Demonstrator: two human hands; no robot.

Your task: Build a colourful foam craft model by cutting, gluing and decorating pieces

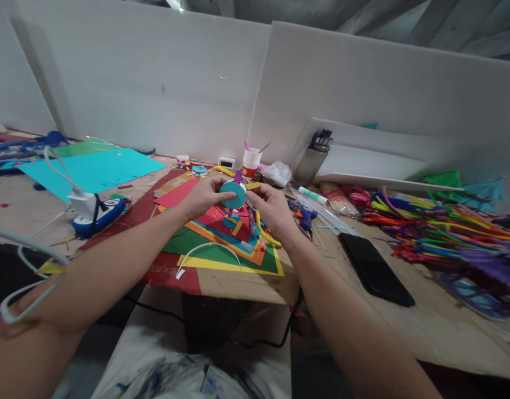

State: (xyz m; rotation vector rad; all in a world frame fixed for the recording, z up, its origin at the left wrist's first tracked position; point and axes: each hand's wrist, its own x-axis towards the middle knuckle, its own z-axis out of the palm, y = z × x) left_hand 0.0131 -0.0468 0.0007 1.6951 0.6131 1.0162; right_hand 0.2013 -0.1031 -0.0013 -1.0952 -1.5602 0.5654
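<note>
My left hand [205, 195] pinches a round teal paper disc [233, 197] with a white edge, its thumb lying across the face. A purple strip [238, 176] sticks up from the disc's top. At the disc's right side, my right hand [273, 209] is closed on a short yellow strip [253, 186]; whether the strip is joined to the disc I cannot tell. Just below the hands lie red paper [215, 220] and a smaller blue piece with a yellow strip [237, 228]. A yellow pipe cleaner [261, 230] curves beside my right wrist.
Behind the hands stand stacked paper cups [252, 160] and a small white clock [226, 162]. On the right are a glue stick [313, 195], a black phone [375, 269] and many pipe cleaners [429, 227]. Left are a blue power strip [99, 217] and white cable [34, 244].
</note>
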